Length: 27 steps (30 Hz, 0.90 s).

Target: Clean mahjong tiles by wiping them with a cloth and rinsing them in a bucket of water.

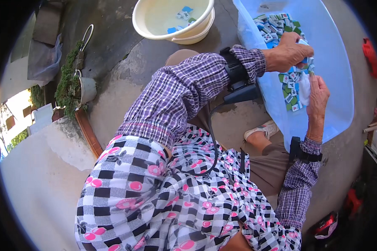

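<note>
Inside a translucent blue-tinted plastic bin [336, 91] lie many mahjong tiles [290, 94], backed in green or blue with white faces. My left hand [289, 53] reaches over the bin and grips blue-and-white mahjong tiles [302, 42] between thumb and fingers; the palm hides how many. Just below it, my right hand [319, 92] pinches a white cloth [304, 89], which hangs over the loose tiles. The right fingertips are close to a tile at the cloth's upper end; whether they touch it is unclear.
A cream plastic basin [204, 23] holds water and several tiles, with a bucket [196, 39] beneath it. Left are a potted plant [67, 81] in a white pot [88, 89] and a reddish-brown plank [88, 133]. Red objects [372, 59] line the right rim. A black cable [212, 141] crosses my lap.
</note>
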{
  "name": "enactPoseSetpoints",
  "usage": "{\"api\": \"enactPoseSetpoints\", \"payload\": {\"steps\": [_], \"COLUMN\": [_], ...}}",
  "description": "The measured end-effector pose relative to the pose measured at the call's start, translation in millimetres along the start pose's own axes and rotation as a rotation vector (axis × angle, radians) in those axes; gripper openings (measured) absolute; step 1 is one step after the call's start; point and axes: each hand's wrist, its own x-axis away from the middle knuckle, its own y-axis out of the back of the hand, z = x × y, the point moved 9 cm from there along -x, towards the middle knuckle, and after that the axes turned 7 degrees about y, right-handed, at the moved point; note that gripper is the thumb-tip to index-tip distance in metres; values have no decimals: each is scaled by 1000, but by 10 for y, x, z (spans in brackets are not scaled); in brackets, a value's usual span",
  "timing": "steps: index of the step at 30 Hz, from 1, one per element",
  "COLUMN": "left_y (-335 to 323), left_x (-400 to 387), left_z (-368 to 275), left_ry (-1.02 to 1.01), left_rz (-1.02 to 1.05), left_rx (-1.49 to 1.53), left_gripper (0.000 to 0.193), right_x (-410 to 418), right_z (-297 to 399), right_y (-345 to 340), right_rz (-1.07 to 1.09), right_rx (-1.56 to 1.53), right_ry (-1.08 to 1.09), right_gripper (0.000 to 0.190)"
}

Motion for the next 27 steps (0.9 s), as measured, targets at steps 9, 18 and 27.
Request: {"api": "enactPoseSetpoints", "payload": {"steps": [9, 18, 27], "left_y": [-229, -285, -446], "left_x": [-168, -339, -278], "left_z": [180, 73, 286], "left_ry": [-74, 310, 312], "left_rz": [30, 15, 295], "left_rx": [-518, 149, 444], "left_gripper": [74, 69, 30], "right_x": [-247, -223, -153], "right_z": [581, 192, 998], "right_y": [160, -20, -164], "right_rz": [-246, 26, 52], "right_rx": [237, 601, 273], "right_ry": [502, 291, 591], "right_gripper": [22, 23, 24]}}
